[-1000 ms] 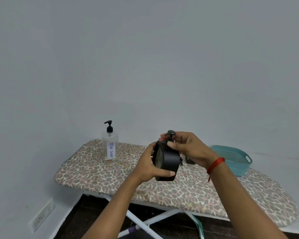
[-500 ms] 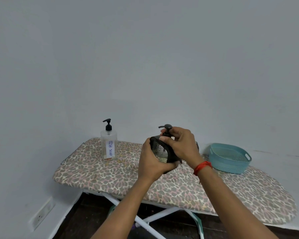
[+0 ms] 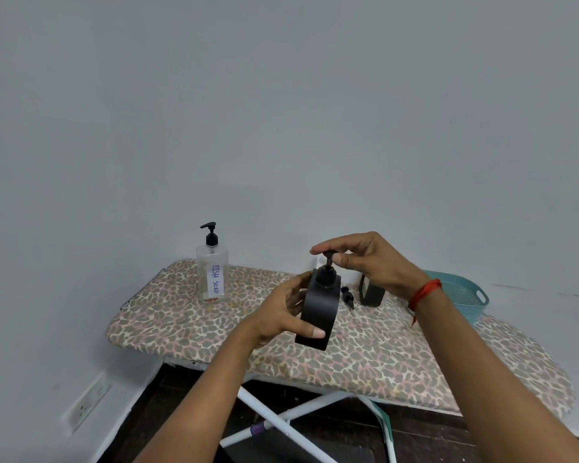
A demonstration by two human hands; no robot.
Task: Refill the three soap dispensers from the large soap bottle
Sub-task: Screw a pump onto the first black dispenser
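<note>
Left hand grips black dispenser above ironing board, fingers curled round body. Right hand pinches pump head. Clear soap bottle stands upright at board's left end.

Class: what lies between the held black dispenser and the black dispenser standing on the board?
A loose black pump lies on the board between them, shown in the head view.

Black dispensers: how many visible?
2. Held dispenser in the left hand, right hand pinching its pump; second dispenser on the ironing board behind that hand. Others may be hidden.
</note>
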